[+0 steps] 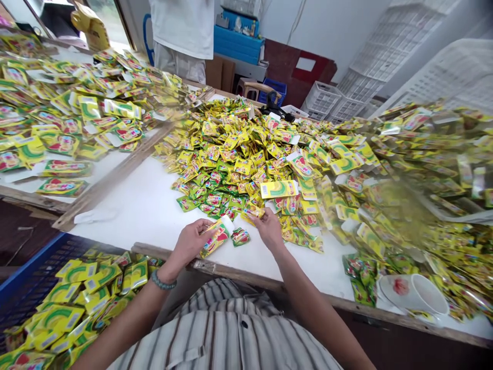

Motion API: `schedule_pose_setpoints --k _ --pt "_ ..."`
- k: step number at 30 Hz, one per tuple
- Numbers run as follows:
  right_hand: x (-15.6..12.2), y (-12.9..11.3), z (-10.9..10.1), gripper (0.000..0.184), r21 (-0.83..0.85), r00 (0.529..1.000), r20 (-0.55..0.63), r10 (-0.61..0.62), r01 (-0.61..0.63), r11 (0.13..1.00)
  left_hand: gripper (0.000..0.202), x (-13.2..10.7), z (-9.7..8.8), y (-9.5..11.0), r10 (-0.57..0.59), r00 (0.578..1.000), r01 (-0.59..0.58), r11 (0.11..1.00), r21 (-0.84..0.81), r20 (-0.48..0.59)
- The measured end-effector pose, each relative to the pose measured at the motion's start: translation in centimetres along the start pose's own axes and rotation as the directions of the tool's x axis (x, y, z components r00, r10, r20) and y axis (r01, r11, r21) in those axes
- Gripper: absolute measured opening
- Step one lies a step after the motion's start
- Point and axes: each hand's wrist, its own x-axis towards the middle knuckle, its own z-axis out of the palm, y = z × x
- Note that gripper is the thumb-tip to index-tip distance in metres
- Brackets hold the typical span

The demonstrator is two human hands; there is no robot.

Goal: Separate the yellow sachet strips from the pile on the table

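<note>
My left hand [189, 241] is closed around a yellow-and-green packet [216, 237] with a white flap, held just above the white table [146, 205]. My right hand [268, 228] reaches into the near edge of a big heap of small sachets [246, 154]; its fingers pinch a yellow sachet [252, 211]. One loose small sachet [240, 237] lies on the table between the two hands.
A blue crate [23, 280] at the lower left holds several filled packets [77, 298]. More packets cover a second table [69, 118] at the left. A white cup [416, 294] sits at the right edge. Someone in a white shirt [183, 31] stands at the far side. White crates [385, 61] are stacked behind.
</note>
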Motion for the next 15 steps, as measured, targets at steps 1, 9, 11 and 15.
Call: schedule_pose_setpoints --k 1,9,11,15 --pt "-0.2 -0.2 -0.2 0.023 0.115 0.999 0.041 -0.036 0.031 0.993 0.049 -0.1 0.2 0.2 -0.003 1.0 0.003 1.0 -0.023 0.009" --pt "-2.0 -2.7 -1.2 0.031 0.055 0.945 0.285 -0.163 0.154 0.987 0.055 -1.2 0.9 1.5 -0.039 0.997 0.054 0.97 -0.235 0.071" --pt "-2.0 -3.2 -1.4 0.03 0.088 0.95 0.264 -0.165 0.146 0.985 0.054 -1.4 0.8 1.6 -0.046 0.995 0.067 0.964 -0.256 0.085" --pt "-1.7 -4.1 -1.4 0.029 0.261 0.98 0.15 -0.133 0.09 0.961 0.054 -1.7 0.4 2.0 -0.064 0.991 0.096 0.95 -0.298 0.114"
